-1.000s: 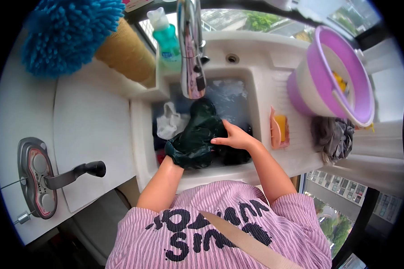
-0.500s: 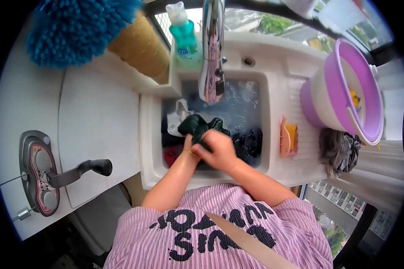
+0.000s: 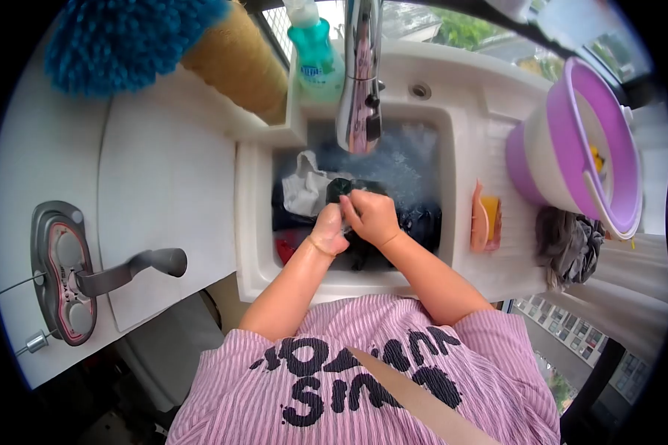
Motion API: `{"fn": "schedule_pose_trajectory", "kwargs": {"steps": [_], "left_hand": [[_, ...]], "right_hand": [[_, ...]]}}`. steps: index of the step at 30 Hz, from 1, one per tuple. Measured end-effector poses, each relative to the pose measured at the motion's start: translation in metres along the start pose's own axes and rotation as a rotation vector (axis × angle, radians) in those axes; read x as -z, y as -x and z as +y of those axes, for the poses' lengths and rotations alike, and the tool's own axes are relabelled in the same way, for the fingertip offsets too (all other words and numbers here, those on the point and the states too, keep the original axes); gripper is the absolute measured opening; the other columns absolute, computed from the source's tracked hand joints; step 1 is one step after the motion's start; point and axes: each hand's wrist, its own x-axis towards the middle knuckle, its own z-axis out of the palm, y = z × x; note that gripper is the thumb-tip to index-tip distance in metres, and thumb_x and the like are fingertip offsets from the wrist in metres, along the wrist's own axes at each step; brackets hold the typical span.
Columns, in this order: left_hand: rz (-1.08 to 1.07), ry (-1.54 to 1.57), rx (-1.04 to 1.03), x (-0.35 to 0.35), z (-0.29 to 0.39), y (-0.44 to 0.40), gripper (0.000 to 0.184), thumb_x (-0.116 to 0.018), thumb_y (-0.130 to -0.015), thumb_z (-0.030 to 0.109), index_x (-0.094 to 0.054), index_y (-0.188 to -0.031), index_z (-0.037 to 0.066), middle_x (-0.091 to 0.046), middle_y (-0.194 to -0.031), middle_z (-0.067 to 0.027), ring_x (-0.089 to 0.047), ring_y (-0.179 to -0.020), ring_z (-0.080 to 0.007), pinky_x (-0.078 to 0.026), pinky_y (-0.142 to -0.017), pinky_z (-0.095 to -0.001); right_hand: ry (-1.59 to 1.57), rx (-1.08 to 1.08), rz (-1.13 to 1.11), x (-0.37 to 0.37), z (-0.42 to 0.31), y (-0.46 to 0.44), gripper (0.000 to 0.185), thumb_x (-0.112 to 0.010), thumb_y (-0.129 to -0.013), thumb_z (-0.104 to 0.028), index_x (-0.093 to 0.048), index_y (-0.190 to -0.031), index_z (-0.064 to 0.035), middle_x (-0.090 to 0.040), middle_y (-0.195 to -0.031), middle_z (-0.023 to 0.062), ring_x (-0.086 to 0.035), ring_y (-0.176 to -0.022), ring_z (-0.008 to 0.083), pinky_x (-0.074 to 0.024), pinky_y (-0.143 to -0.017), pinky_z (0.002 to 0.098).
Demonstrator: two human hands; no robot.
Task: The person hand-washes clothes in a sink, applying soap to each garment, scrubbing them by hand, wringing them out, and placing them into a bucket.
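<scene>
A dark green, nearly black wet garment [image 3: 339,190] is bunched up between my hands over the sink basin [image 3: 447,170]. My left hand [image 3: 329,228] is closed on it from the left, wrist turned and a thin band on it. Close beside, my right hand [image 3: 373,215] is closed on the same cloth, with its thumb toward the left hand. Part of the garment is hidden behind my fingers. Left of it lies a white cloth piece [image 3: 304,189] in the cloudy water. More dark cloth [image 3: 419,226] soaks at the right, and a bit of red cloth [image 3: 283,251] shows at the lower left.
A chrome faucet [image 3: 362,81] reaches over the basin, with a green pump bottle [image 3: 315,59] behind. On the right ledge are an orange brush [image 3: 479,221], a yellow sponge [image 3: 491,215], a purple-and-white bucket [image 3: 541,148] and grey cloth [image 3: 570,241]. A scratching post [image 3: 237,63] stands at left.
The dark garment has gone lower and is more gathered between my hands, showing less above them. My right hand has shifted slightly up and right. The whole view has shifted a little.
</scene>
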Motion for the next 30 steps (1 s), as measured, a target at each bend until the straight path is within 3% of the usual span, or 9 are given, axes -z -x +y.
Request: {"fn": "schedule_pose_trajectory", "kwargs": {"steps": [2,6,10,14,18,21,23,28,30], "left_hand": [[-0.135,0.043,0.066,0.003,0.007,0.004,0.034,-0.041,-0.107,0.033,-0.065,-0.114,0.009,-0.070,-0.112,-0.0061,-0.067,-0.106,-0.0219,-0.054,-0.095,-0.0409],[-0.288,0.273,0.088,-0.002,0.030,0.040,0.054,-0.039,-0.106,0.048,-0.062,-0.127,0.004,-0.069,-0.118,-0.0089,-0.066,-0.105,-0.0217,-0.051,-0.098,-0.0397],[-0.198,-0.088,0.020,-0.006,0.035,0.059,0.078,-0.047,-0.097,0.072,-0.057,-0.139,0.006,-0.066,-0.125,-0.0044,-0.059,-0.118,-0.0204,-0.040,-0.106,-0.0497],[-0.003,-0.516,-0.050,-0.005,0.027,0.036,0.042,-0.064,-0.100,0.045,-0.067,-0.123,0.010,-0.069,-0.108,-0.0010,-0.064,-0.099,-0.0136,-0.049,-0.081,-0.0341],[0.230,-1.082,-0.873,0.036,0.028,0.030,0.021,-0.057,-0.095,0.015,-0.065,-0.090,-0.003,-0.062,-0.086,-0.0029,-0.056,-0.081,-0.0163,-0.046,-0.077,-0.0298],[0.410,-0.412,-0.997,0.023,0.029,0.037,0.022,-0.055,-0.096,0.016,-0.065,-0.107,0.000,-0.066,-0.098,-0.0063,-0.061,-0.092,-0.0212,-0.048,-0.090,-0.0307],[0.005,0.185,-0.468,0.001,0.046,0.058,0.035,-0.049,-0.098,0.022,-0.062,-0.124,0.002,-0.068,-0.121,-0.0110,-0.064,-0.115,-0.0270,-0.048,-0.104,-0.0402],[0.256,0.042,-0.423,-0.048,0.003,0.020,0.060,-0.070,-0.097,0.048,-0.049,-0.142,0.014,-0.058,-0.131,-0.0086,-0.060,-0.118,-0.0209,-0.052,-0.098,-0.0390],[-0.041,0.125,-0.522,-0.033,-0.008,-0.004,0.052,-0.063,-0.101,0.053,-0.054,-0.132,0.012,-0.060,-0.118,-0.0079,-0.063,-0.101,-0.0176,-0.054,-0.088,-0.0334]], "right_hand": [[-0.018,-0.043,-0.057,0.005,0.003,-0.003,0.033,-0.067,-0.095,-0.028,-0.060,-0.072,-0.0061,-0.062,-0.067,0.0174,-0.059,-0.060,0.0400,-0.0495,-0.055,0.0430],[-0.703,-0.616,-0.059,0.025,0.031,-0.013,0.035,-0.069,-0.100,-0.034,-0.061,-0.087,-0.0024,-0.053,-0.074,-0.0009,-0.046,-0.077,0.0052,-0.0450,-0.066,0.0294],[-0.783,-0.641,-0.190,0.058,0.015,-0.008,0.031,-0.072,-0.098,-0.033,-0.060,-0.099,-0.0036,-0.058,-0.087,-0.0014,-0.050,-0.080,0.0064,-0.0458,-0.069,0.0269],[-0.834,-0.394,-0.471,0.069,0.015,-0.005,0.027,-0.076,-0.094,-0.024,-0.063,-0.108,-0.0051,-0.062,-0.100,-0.0004,-0.057,-0.090,0.0096,-0.0490,-0.079,0.0266],[-1.524,-0.798,0.029,0.094,0.047,0.010,0.024,-0.069,-0.097,-0.014,-0.058,-0.117,-0.0098,-0.069,-0.106,0.0064,-0.069,-0.098,0.0186,-0.0563,-0.088,0.0336],[-1.571,-0.804,0.161,0.104,0.056,0.016,0.022,-0.064,-0.101,-0.018,-0.059,-0.121,-0.0093,-0.067,-0.112,0.0054,-0.067,-0.105,0.0192,-0.0540,-0.093,0.0351],[-1.527,-0.986,0.334,0.102,0.042,0.007,0.020,-0.060,-0.104,-0.021,-0.060,-0.122,-0.0113,-0.067,-0.114,0.0061,-0.065,-0.108,0.0199,-0.0526,-0.096,0.0350],[-0.546,-0.307,0.053,0.047,-0.004,0.001,0.023,-0.066,-0.100,-0.021,-0.060,-0.115,-0.0054,-0.067,-0.110,0.0134,-0.067,-0.105,0.0251,-0.0527,-0.089,0.0363],[-0.445,-0.117,0.070,0.037,-0.039,0.003,0.023,-0.071,-0.094,-0.018,-0.061,-0.108,-0.0026,-0.066,-0.106,0.0153,-0.066,-0.094,0.0324,-0.0523,-0.085,0.0370]]}}
